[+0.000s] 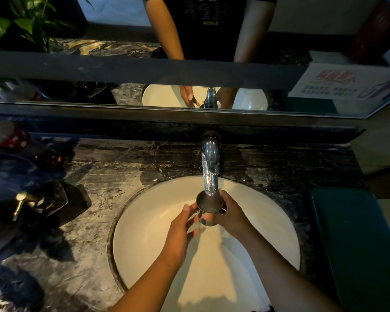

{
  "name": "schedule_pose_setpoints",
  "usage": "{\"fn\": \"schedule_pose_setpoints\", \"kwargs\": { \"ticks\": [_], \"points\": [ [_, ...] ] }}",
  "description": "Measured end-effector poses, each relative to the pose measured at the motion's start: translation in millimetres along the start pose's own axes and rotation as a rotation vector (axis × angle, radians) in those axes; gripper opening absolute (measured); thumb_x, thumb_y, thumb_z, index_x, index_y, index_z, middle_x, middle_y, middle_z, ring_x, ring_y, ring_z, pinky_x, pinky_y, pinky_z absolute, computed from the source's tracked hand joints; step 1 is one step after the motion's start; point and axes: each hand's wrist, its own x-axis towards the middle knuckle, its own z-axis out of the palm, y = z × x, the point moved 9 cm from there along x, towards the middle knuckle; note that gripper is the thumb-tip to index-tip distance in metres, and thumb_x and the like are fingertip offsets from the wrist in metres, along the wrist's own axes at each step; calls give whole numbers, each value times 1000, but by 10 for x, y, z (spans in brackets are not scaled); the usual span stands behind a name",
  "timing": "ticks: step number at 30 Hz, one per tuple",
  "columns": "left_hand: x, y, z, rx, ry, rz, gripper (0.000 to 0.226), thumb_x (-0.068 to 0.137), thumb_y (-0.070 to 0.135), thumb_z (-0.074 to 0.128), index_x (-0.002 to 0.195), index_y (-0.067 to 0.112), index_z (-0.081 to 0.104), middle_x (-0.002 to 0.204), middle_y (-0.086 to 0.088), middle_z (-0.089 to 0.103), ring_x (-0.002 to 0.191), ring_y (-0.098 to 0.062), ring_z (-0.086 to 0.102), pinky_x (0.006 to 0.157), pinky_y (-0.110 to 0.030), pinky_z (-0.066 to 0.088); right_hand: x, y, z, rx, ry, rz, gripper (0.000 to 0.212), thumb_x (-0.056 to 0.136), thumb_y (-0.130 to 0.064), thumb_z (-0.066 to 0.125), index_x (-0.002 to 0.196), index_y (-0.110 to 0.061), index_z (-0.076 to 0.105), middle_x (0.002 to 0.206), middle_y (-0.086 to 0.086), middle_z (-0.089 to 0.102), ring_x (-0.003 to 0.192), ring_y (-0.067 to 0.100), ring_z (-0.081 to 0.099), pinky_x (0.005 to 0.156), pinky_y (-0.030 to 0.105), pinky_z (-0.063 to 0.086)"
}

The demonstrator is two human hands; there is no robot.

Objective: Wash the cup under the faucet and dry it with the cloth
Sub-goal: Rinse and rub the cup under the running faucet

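Note:
A small metal cup [208,204] is held upright over the white sink [149,221], its mouth right under the spout of the chrome faucet [209,163]. My right hand [231,216] grips the cup from the right, fingers curled round its side. My left hand [181,230] is at the cup's left, fingers fairly straight, fingertips touching its side or handle. A dark green cloth [356,244] lies flat on the counter to the right of the sink. Whether water runs I cannot tell.
The dark marble counter [95,176] surrounds the sink. A brass soap pump on a dark dish [32,201] and a red dotted object [14,137] stand at the left. A mirror [122,70] runs behind, with a plant [20,21] and a sign [347,82].

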Motion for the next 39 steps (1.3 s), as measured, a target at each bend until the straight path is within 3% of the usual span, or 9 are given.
{"fn": "schedule_pose_setpoints", "kwargs": {
  "ticks": [4, 7, 11, 13, 19, 21, 26, 34, 39],
  "points": [
    [-6, -24, -26, -15, 15, 12, 44, 106, 47, 34, 126, 25, 67, 118, 11, 74, 121, -16, 63, 89, -32, 52, -4, -16, -4, -25, -35, 0, 60, 68, -21, 90, 118, -37, 60, 112, -9, 71, 111, 13, 66, 86, 22, 55],
    [-6, 29, -8, -3, 2, 21, 41, 107, 44, 33, 120, 27, 69, 105, 19, 78, 117, -10, 64, 85, -28, 53, 16, -62, -52, -8, 11, -8, 65, 62, -28, 88, 119, -40, 59, 115, -9, 71, 112, 14, 66, 89, 25, 55],
    [-2, 71, -59, 6, 49, 42, 40, 107, 44, 36, 119, 28, 70, 122, 10, 72, 122, -13, 61, 101, -41, 50, 13, -11, 45, -54, -44, 6, 69, 57, -39, 88, 120, -38, 60, 116, -8, 71, 114, 15, 65, 99, 39, 55],
    [-3, 47, -95, 9, 61, 43, 40, 106, 44, 37, 119, 26, 71, 122, 7, 72, 121, -13, 61, 98, -39, 51, -14, 11, 49, -57, -46, 18, 71, 54, -44, 86, 120, -38, 60, 117, -8, 70, 115, 14, 64, 101, 41, 54],
    [-2, 28, -37, 17, 36, 16, 48, 107, 45, 35, 122, 21, 73, 122, 1, 74, 119, -18, 65, 99, -37, 51, -103, 59, 69, -28, -51, 85, 58, 69, -37, 85, 121, -31, 62, 119, -10, 69, 113, 11, 63, 89, 26, 52],
    [2, 23, -9, 18, 25, 7, 49, 107, 45, 34, 122, 20, 73, 121, 0, 75, 118, -21, 66, 97, -35, 51, -118, 117, 66, -7, -52, 117, 55, 70, -39, 86, 119, -31, 63, 117, -7, 72, 112, 13, 65, 92, 30, 54],
    [11, -11, 8, -6, 0, -44, 53, 108, 46, 30, 119, 16, 73, 116, -1, 78, 118, -21, 67, 101, -36, 50, -167, 257, 150, -2, -85, 172, 66, 63, -60, 80, 120, -32, 65, 119, -5, 72, 115, 17, 66, 104, 46, 53],
    [-77, -310, -148, -16, 1, -194, 66, 106, 55, 26, 126, 9, 69, 122, -15, 74, 119, -31, 67, 103, -40, 50, -362, 598, 363, 97, -93, 375, 74, 68, -62, 71, 127, -21, 57, 123, 7, 67, 115, 27, 64, 93, 46, 60],
    [-209, -478, -167, 5, -42, -256, 70, 105, 57, 22, 126, 9, 69, 119, -13, 75, 115, -29, 70, 105, -44, 50, -510, 787, 410, 105, -90, 390, 92, 60, -78, 71, 130, -21, 53, 125, 6, 66, 115, 27, 65, 96, 48, 58]
  ]
}}
